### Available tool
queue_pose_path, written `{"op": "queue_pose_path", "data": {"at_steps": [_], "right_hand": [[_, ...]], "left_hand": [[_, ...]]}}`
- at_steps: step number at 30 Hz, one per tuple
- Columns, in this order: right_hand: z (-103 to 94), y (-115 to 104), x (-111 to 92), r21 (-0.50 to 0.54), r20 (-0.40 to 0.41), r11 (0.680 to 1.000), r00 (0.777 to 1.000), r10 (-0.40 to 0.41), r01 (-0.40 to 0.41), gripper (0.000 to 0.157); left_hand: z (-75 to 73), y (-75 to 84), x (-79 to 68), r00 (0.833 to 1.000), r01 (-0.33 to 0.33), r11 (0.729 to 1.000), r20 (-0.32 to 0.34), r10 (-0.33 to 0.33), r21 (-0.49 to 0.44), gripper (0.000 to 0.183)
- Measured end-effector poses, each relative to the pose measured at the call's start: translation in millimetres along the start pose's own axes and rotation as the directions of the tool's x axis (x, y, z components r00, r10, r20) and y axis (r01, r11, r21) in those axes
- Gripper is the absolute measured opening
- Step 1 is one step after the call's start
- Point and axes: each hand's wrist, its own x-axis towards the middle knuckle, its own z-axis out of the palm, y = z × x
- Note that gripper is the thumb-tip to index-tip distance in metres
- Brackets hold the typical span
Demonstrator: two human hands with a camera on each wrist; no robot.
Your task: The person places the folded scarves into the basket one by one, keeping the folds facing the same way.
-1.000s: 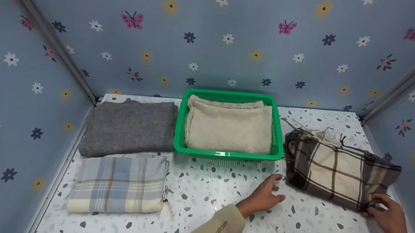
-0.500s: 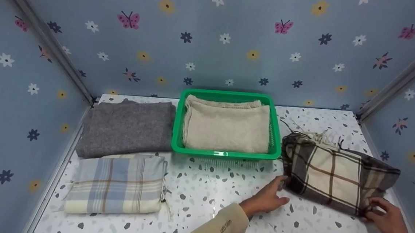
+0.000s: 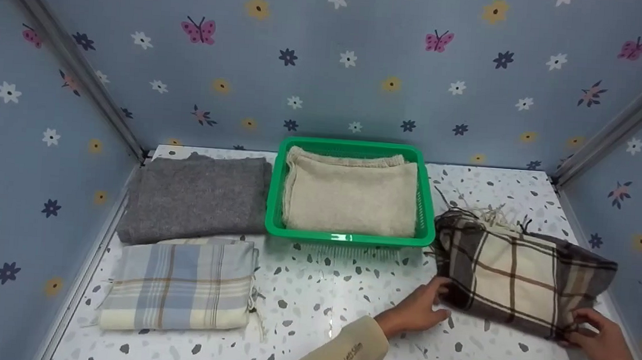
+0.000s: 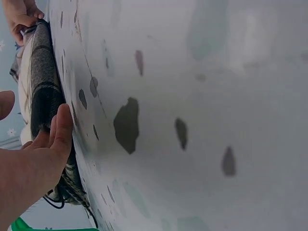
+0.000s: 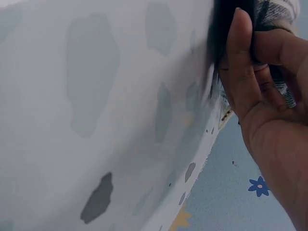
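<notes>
A folded brown-and-cream plaid scarf (image 3: 515, 272) with dark and pale fringe lies to the right of the green basket. My right hand (image 3: 603, 341) pinches its near right corner between thumb and fingers, shown close up in the right wrist view, with dark cloth (image 5: 233, 24) by the fingertips. At the near left corner is my left hand (image 3: 416, 310), its fingertips right at the scarf's edge. In the left wrist view those fingers (image 4: 62, 130) reach out fairly straight against the dark cloth, the thumb (image 4: 6, 103) held apart from them.
A green plastic basket (image 3: 351, 238) at the back middle holds a folded beige cloth (image 3: 353, 199). On the left lie a folded grey cloth (image 3: 198, 197) and, nearer, a blue-and-cream plaid cloth (image 3: 178, 288) with fringe. Flower-patterned walls (image 3: 329, 62) enclose the speckled table (image 3: 341, 294) on three sides.
My left hand has moved right and slightly nearer to me, reaching the scarf's left corner. The scarf's near edge has shifted slightly towards me, with my right hand still pinching its corner.
</notes>
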Motion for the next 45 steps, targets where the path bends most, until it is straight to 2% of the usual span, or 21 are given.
{"op": "queue_pose_path", "data": {"at_steps": [6, 10, 14, 18, 23, 26, 29, 33, 35, 37, 40, 42, 45], "right_hand": [[2.4, -0.7, 4.0, -0.203, -0.062, 0.979, 0.998, -0.003, -0.01, 0.033], [3.2, 0.9, 3.9, -0.258, -0.08, 0.966, 0.997, -0.006, -0.014, 0.03], [3.3, 0.7, 3.8, -0.239, -0.088, 0.968, 0.994, 0.06, -0.079, 0.032], [3.3, -3.6, 4.5, -0.153, -0.097, 0.975, 0.984, 0.149, -0.163, 0.047], [2.4, -11.5, 7.5, -0.076, -0.118, 0.971, 0.969, 0.218, -0.227, 0.043], [5.0, -11.5, 7.4, -0.066, -0.168, 0.971, 0.962, 0.215, -0.229, 0.034], [10.0, -8.7, 5.0, -0.076, -0.229, 0.978, 0.958, 0.174, -0.196, 0.027], [13.5, -7.3, 5.4, -0.071, -0.299, 0.982, 0.943, 0.146, -0.174, 0.022], [13.3, -7.9, 6.9, -0.051, -0.31, 0.981, 0.937, 0.164, -0.189, 0.027], [12.4, -8.7, 8.3, -0.046, -0.309, 0.976, 0.932, 0.188, -0.212, 0.04], [11.2, -9.7, 10.3, -0.077, -0.29, 0.967, 0.933, 0.212, -0.244, 0.062], [11.0, -10.3, 10.9, -0.107, -0.27, 0.961, 0.937, 0.219, -0.256, 0.071], [11.2, -11.7, 11.4, -0.116, -0.251, 0.961, 0.943, 0.217, -0.251, 0.069]], "left_hand": [[4.1, -0.3, -6.1, 0.999, -0.022, 0.999, -0.031, 0.024, 0.034, 0.055], [7.6, -2.7, -7.5, 0.999, -0.016, 1.0, -0.039, 0.017, 0.021, 0.053], [11.3, -6.5, -6.1, 0.998, 0.034, 0.999, -0.047, -0.035, -0.027, 0.054], [13.4, 1.7, -5.9, 0.99, 0.112, 0.993, -0.077, -0.116, -0.048, 0.053], [20.4, 8.3, -2.3, 0.978, 0.163, 0.986, -0.137, -0.159, 0.021, 0.035], [23.5, 5.6, 0.2, 0.978, 0.158, 0.986, -0.144, -0.15, 0.045, 0.02], [28.7, -7.2, 5.7, 0.983, 0.142, 0.989, -0.124, -0.136, 0.041, 0.008], [37.5, -25.2, 11.7, 0.982, 0.133, 0.99, -0.14, -0.124, 0.052, 0.015], [39.0, -27.5, 10.7, 0.978, 0.143, 0.988, -0.159, -0.131, 0.062, 0.016], [40.4, -28.7, 9.3, 0.974, 0.164, 0.983, -0.173, -0.148, 0.087, 0.015], [33.4, -17.2, -0.3, 0.971, 0.194, 0.976, -0.159, -0.177, 0.096, 0.012], [27.1, -6.0, -8.5, 0.97, 0.211, 0.973, -0.144, -0.196, 0.097, 0.011], [23.3, -4.2, -13.3, 0.975, 0.19, 0.98, -0.128, -0.182, 0.054, 0.01]]}}
